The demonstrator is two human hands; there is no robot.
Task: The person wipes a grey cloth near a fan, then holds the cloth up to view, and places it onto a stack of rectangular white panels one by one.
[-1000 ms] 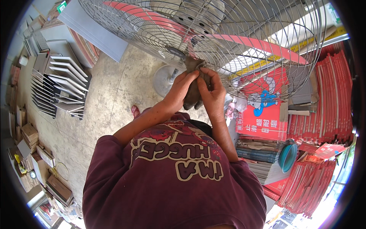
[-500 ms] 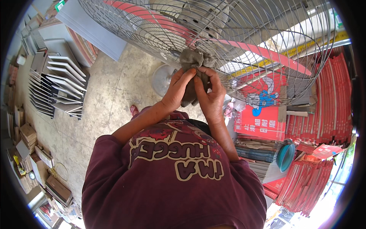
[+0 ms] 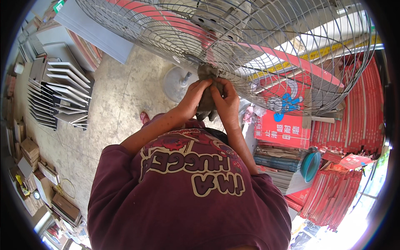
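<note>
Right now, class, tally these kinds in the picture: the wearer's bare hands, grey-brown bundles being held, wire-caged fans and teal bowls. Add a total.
Bare hands: 2 (left hand, right hand)
Held grey-brown bundle: 1
Wire-caged fan: 1
Teal bowl: 1
Total: 5

Lettering [image 3: 196, 165] on maroon shirt [image 3: 179, 212], white characters [image 3: 286, 128] on red carton [image 3: 303, 124].

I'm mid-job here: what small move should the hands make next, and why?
Probably ease the left hand and right hand slightly back toward the maroon shirt: together they pinch the grey-brown cloth, whose top overlaps the caged fan in this view. Whether they touch, I cannot tell.
</note>
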